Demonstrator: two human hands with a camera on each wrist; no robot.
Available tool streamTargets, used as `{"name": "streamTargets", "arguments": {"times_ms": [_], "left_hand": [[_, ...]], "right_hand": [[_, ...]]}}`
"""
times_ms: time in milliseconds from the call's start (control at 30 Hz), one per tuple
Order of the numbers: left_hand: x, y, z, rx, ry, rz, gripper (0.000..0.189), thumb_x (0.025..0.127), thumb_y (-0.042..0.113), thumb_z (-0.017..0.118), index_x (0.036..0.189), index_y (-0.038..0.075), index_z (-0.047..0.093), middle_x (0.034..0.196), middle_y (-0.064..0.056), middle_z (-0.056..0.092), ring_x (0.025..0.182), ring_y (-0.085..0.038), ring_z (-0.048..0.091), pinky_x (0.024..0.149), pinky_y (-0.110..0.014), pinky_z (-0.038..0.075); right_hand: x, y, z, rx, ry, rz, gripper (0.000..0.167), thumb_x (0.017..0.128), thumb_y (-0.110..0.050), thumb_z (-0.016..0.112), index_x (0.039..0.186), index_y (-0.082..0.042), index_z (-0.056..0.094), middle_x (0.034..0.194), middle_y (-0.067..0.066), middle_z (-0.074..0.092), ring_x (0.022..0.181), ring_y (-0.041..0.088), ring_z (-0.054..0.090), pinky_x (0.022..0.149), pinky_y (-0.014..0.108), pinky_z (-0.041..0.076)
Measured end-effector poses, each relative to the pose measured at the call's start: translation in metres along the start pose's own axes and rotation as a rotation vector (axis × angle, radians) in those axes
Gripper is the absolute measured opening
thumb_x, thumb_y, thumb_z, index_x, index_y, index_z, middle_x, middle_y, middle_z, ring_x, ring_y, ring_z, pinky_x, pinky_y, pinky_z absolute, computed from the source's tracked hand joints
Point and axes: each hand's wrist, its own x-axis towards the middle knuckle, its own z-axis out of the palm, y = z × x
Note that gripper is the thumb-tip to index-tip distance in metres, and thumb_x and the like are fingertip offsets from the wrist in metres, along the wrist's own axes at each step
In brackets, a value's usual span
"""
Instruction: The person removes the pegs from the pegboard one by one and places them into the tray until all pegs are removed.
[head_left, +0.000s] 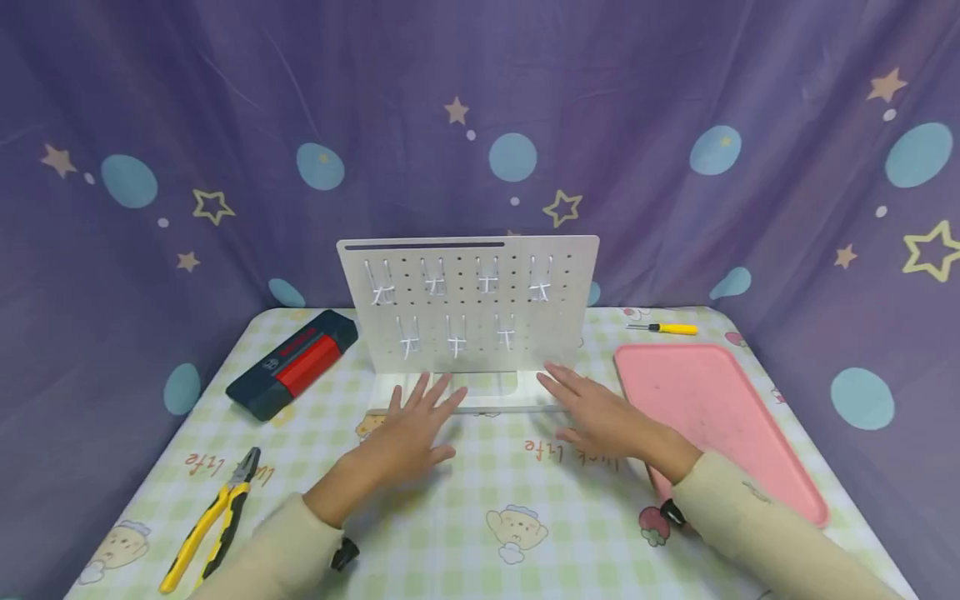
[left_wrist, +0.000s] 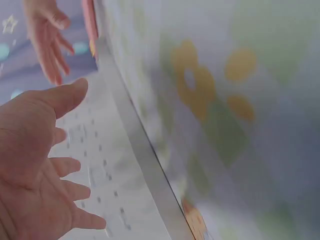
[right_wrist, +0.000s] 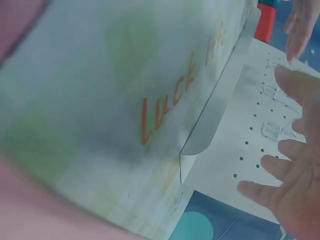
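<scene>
A white pegboard stands upright on its flat base, with several white wire hooks hung in two rows. My left hand is before the base's left part, fingers straight and spread, holding nothing. To the right, my right hand reaches toward the base's other end, its fingers also extended and nothing in its grasp. Both wrist views show the palms and the pegboard beyond the fingers. Whether any fingertip touches the base, I cannot tell.
On the left lie a dark blue and red case and yellow-black pliers. A pink tray occupies the right side, with a yellow-handled screwdriver behind it. A checked cloth covers the table; a purple curtain hangs behind.
</scene>
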Motion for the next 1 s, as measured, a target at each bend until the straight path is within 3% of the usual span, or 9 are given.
{"name": "streamTargets", "arguments": {"times_ms": [100, 233, 400, 533, 600, 800, 1000], "left_hand": [[-0.002, -0.018, -0.006, -0.037, 0.111, -0.036, 0.078, 0.091, 0.029, 0.076, 0.157, 0.013, 0.037, 0.165, -0.018, 0.029, 0.153, -0.047, 0.023, 0.113, -0.077, 0.023], [0.000, -0.045, -0.015, -0.128, 0.297, -0.124, 0.061, 0.090, 0.018, 0.076, 0.144, 0.002, 0.051, 0.148, -0.023, 0.048, 0.138, -0.044, 0.047, 0.110, -0.064, 0.041], [0.003, -0.071, -0.031, -0.307, 0.478, -0.354, 0.029, 0.094, 0.013, 0.068, 0.118, -0.002, 0.062, 0.123, -0.023, 0.058, 0.119, -0.040, 0.058, 0.105, -0.053, 0.048], [0.010, -0.086, -0.040, -0.433, 0.552, -0.502, 0.028, 0.095, 0.015, 0.066, 0.116, -0.001, 0.058, 0.121, -0.022, 0.057, 0.117, -0.039, 0.058, 0.104, -0.051, 0.047], [0.017, -0.092, -0.041, -0.498, 0.582, -0.527, 0.034, 0.095, 0.015, 0.066, 0.123, -0.001, 0.055, 0.126, -0.022, 0.054, 0.121, -0.038, 0.059, 0.107, -0.050, 0.046], [0.039, -0.104, -0.040, -0.685, 0.651, -0.522, 0.052, 0.097, 0.014, 0.065, 0.143, 0.000, 0.045, 0.139, -0.023, 0.050, 0.127, -0.038, 0.058, 0.112, -0.048, 0.045], [0.052, -0.108, -0.041, -0.735, 0.712, -0.546, 0.050, 0.096, 0.014, 0.063, 0.142, 0.002, 0.047, 0.134, -0.021, 0.055, 0.122, -0.035, 0.059, 0.105, -0.046, 0.049]], "right_hand": [[0.011, 0.005, 0.002, 0.009, 0.139, -0.008, 0.078, 0.091, -0.025, 0.078, 0.155, -0.007, 0.039, 0.157, 0.016, 0.043, 0.141, 0.036, 0.049, 0.111, 0.051, 0.045], [0.028, 0.010, 0.001, 0.046, 0.300, 0.022, 0.060, 0.091, -0.020, 0.077, 0.145, -0.008, 0.053, 0.137, 0.013, 0.060, 0.125, 0.031, 0.060, 0.104, 0.048, 0.051], [0.053, 0.012, -0.005, 0.112, 0.405, 0.070, 0.045, 0.092, -0.015, 0.075, 0.134, -0.008, 0.062, 0.122, 0.010, 0.066, 0.107, 0.026, 0.067, 0.094, 0.044, 0.056], [0.072, 0.010, -0.006, 0.130, 0.428, 0.107, 0.040, 0.093, -0.016, 0.074, 0.131, -0.010, 0.064, 0.120, 0.008, 0.067, 0.104, 0.025, 0.069, 0.090, 0.042, 0.058], [0.080, 0.010, -0.005, 0.126, 0.444, 0.109, 0.039, 0.092, -0.017, 0.074, 0.130, -0.010, 0.065, 0.119, 0.008, 0.068, 0.101, 0.025, 0.070, 0.088, 0.042, 0.058], [0.098, 0.011, 0.001, 0.123, 0.478, 0.139, 0.035, 0.090, -0.016, 0.076, 0.124, -0.013, 0.068, 0.106, 0.007, 0.070, 0.091, 0.022, 0.071, 0.079, 0.040, 0.059], [0.109, 0.009, 0.006, 0.101, 0.464, 0.201, 0.033, 0.091, -0.018, 0.076, 0.123, -0.013, 0.070, 0.101, 0.006, 0.072, 0.085, 0.019, 0.071, 0.076, 0.038, 0.059]]}}
